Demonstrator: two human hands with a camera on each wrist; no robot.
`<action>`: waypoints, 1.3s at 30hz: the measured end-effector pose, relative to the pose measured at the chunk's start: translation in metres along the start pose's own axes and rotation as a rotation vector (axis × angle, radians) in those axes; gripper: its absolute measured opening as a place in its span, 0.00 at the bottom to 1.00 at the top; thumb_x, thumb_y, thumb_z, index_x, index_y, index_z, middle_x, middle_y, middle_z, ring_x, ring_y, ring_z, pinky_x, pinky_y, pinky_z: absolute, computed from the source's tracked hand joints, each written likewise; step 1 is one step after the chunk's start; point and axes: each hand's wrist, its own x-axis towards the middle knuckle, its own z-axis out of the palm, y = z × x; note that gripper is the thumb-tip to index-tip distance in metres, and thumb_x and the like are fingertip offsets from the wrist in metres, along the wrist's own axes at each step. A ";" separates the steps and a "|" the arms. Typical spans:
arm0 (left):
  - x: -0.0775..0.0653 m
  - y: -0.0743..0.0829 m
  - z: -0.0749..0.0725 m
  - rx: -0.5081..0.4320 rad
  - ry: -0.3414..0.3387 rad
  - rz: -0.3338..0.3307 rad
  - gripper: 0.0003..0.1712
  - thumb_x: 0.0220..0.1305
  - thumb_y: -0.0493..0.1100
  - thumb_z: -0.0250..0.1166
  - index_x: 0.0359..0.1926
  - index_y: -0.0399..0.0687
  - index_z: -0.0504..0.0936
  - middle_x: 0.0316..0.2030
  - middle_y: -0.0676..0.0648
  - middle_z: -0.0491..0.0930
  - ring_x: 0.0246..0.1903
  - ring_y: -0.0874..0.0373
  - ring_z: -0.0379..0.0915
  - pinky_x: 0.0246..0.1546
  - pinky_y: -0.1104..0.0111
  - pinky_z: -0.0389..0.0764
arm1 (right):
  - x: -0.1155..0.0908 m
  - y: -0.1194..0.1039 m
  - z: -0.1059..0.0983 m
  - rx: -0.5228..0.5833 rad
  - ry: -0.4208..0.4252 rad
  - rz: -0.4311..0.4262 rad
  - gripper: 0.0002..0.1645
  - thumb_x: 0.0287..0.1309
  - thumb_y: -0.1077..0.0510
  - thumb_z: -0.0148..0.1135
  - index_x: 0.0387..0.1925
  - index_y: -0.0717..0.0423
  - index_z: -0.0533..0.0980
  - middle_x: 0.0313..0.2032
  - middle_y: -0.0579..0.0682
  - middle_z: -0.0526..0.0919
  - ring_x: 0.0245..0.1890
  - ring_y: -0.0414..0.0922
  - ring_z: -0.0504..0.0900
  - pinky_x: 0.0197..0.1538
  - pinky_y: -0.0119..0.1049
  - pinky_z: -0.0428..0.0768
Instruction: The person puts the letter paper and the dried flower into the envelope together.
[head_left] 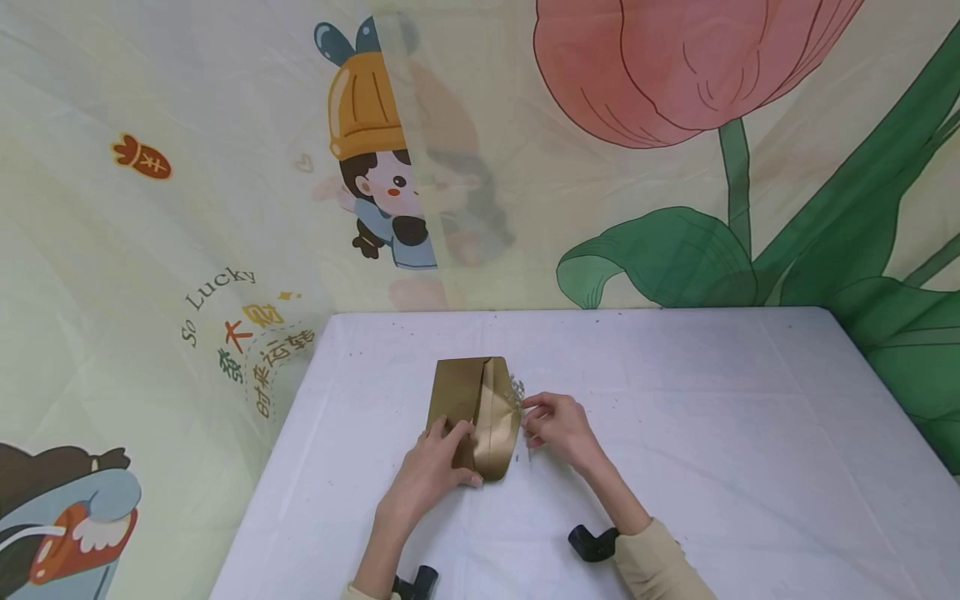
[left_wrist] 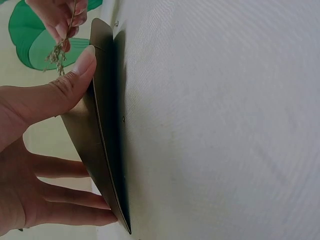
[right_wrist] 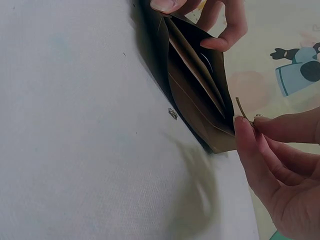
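A gold envelope (head_left: pixel 459 387) lies on the white table with its flap folded open to the right; the right wrist view looks into its parted pocket (right_wrist: pixel 197 82). My left hand (head_left: pixel 431 471) grips the envelope at its near end, thumb by the flap (left_wrist: pixel 97 32) and fingers spread along the pocket side. Just right of the flap, my right hand (head_left: pixel 558 425) pinches a thin dried flower sprig (left_wrist: pixel 59 55) between thumb and fingertips. Its small pale heads (head_left: pixel 517 388) overlap the flap edge in the head view. Part of the sprig is hidden behind the fingers.
Small dried crumbs (right_wrist: pixel 172 114) are scattered on the white tablecloth (head_left: pixel 675 400). Black wrist-worn devices (head_left: pixel 592 543) sit low by both forearms. A printed cloth with a large pink flower (head_left: pixel 675 67) hangs behind the table's far edge.
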 end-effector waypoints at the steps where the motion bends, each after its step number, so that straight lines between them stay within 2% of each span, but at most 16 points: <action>1: 0.000 0.000 0.000 -0.001 0.001 0.000 0.35 0.48 0.55 0.80 0.56 0.59 0.76 0.69 0.25 0.66 0.63 0.23 0.68 0.51 0.33 0.77 | 0.000 0.000 0.001 0.005 -0.002 -0.001 0.18 0.56 0.78 0.63 0.49 0.71 0.81 0.30 0.59 0.87 0.22 0.46 0.86 0.32 0.43 0.88; 9: 0.001 0.000 0.001 -0.003 0.005 -0.001 0.33 0.49 0.55 0.80 0.55 0.60 0.75 0.69 0.26 0.67 0.63 0.23 0.69 0.51 0.33 0.76 | 0.002 -0.001 0.004 -0.008 -0.003 -0.006 0.19 0.56 0.77 0.60 0.50 0.71 0.81 0.32 0.61 0.87 0.21 0.46 0.86 0.32 0.44 0.88; 19: 0.001 -0.001 0.000 -0.007 0.001 -0.002 0.33 0.49 0.55 0.80 0.55 0.59 0.75 0.68 0.26 0.67 0.62 0.23 0.69 0.51 0.33 0.76 | 0.005 -0.001 0.008 -0.019 -0.007 0.000 0.18 0.58 0.76 0.60 0.51 0.71 0.81 0.32 0.60 0.87 0.21 0.45 0.86 0.31 0.43 0.88; 30: 0.001 -0.001 -0.001 -0.010 0.005 0.011 0.34 0.49 0.55 0.81 0.55 0.58 0.76 0.68 0.25 0.67 0.61 0.23 0.70 0.50 0.34 0.77 | 0.009 -0.002 0.014 -0.029 -0.006 -0.002 0.17 0.56 0.76 0.64 0.49 0.71 0.82 0.30 0.61 0.88 0.21 0.53 0.87 0.30 0.44 0.87; 39: 0.002 -0.003 0.001 -0.004 0.006 0.015 0.34 0.49 0.55 0.80 0.55 0.58 0.76 0.68 0.25 0.67 0.61 0.23 0.70 0.50 0.34 0.77 | 0.014 0.001 0.020 -0.063 0.004 -0.022 0.15 0.55 0.74 0.66 0.46 0.71 0.83 0.26 0.57 0.88 0.18 0.52 0.86 0.28 0.35 0.84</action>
